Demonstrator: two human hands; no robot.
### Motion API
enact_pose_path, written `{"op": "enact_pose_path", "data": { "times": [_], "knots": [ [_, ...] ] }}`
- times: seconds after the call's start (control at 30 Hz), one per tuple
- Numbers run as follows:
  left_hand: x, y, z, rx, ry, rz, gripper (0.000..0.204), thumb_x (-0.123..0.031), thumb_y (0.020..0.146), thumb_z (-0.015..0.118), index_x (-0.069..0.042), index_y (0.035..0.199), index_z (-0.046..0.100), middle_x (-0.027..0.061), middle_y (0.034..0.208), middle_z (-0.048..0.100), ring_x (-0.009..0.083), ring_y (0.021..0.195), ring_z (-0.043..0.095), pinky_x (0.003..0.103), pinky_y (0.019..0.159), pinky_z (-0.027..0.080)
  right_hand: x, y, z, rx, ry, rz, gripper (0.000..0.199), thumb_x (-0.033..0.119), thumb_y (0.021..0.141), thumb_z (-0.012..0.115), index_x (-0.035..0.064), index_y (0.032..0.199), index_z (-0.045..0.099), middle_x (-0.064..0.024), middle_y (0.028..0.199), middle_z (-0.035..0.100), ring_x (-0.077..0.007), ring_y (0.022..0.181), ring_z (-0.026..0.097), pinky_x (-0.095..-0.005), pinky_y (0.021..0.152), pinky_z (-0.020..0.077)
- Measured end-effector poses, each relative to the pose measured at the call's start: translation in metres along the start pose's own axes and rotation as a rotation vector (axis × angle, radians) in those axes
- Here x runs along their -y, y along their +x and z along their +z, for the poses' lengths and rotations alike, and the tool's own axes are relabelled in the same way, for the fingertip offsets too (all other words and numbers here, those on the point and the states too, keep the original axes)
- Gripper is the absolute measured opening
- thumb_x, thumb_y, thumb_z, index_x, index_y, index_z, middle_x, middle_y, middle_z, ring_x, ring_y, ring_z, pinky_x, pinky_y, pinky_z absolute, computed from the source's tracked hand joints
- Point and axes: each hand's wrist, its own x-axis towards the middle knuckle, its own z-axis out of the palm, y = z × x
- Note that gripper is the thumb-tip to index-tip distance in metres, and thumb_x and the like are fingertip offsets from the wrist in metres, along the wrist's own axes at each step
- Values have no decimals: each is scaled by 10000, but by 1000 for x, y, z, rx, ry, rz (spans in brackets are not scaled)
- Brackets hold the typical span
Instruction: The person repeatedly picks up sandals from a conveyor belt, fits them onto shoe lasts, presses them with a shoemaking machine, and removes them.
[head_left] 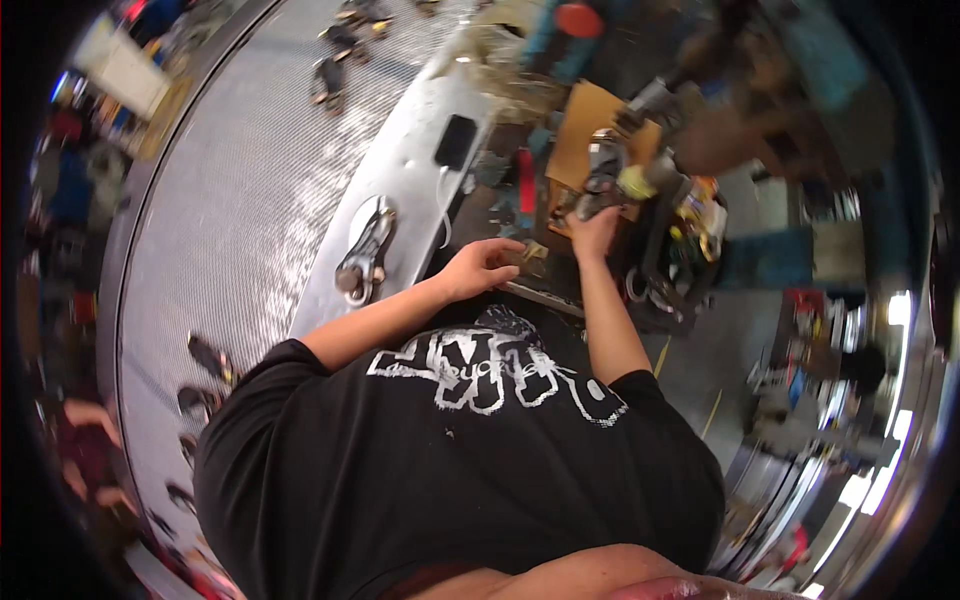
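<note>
My left hand [478, 270] hovers at the near edge of the dark work table, its fingers slightly curled and apart, with nothing in them. Close to its fingertips lies a small yellowish scrap [535, 250]. My right hand [595, 232] reaches farther forward and is closed on the near end of a shiny, dark metal part [603, 168], blurred by motion. That part is in front of a brown cardboard sheet [580, 125]. A similar metal part with a rounded end [368, 252] rests on the smooth metal ledge [405, 165] to the left.
A wide textured conveyor belt [260, 150] runs along the left, with several dark metal parts [328, 85] on it. A black phone-like slab [456, 142] with a white cable lies on the ledge. At the right stands a blue-grey machine [830, 60], beside a bin of mixed items [700, 220].
</note>
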Motion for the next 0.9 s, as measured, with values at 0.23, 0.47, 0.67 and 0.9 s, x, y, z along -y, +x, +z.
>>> {"op": "enact_pose_path", "data": {
  "times": [0.23,0.47,0.67,0.9],
  "knots": [
    [108,-187,-141,-1459,190,9,244,-82,801,588,-51,1038,635,64,642,591,123,559,562,293,539,460,-15,20,-10,-192,22,-259,700,331,721,790,-76,1194,473,-253,1144,550,-392,1049,553,-439,914,450],
    [227,-450,-211,-2479,-73,-959,539,-220,659,750,-21,1122,559,215,1184,547,371,1096,530,440,939,449,-10,43,-15,-289,-181,-323,530,353,785,758,-77,1025,562,-235,1006,616,-396,943,610,-463,792,501],
    [226,-511,-253,-2036,-313,-1562,687,-531,726,680,-47,1202,573,140,1251,518,319,1181,470,459,991,394,-1,43,-2,-232,-508,9,692,420,728,793,-96,1053,467,-261,1006,581,-389,936,616,-453,764,516],
    [255,-512,-302,-2436,-467,-1124,477,-189,737,745,-27,1135,538,181,1166,562,307,1003,592,431,876,482,-4,19,10,-272,-311,-157,672,327,670,848,-93,1063,500,-251,1033,597,-366,936,627,-455,769,525]
  ]
}}
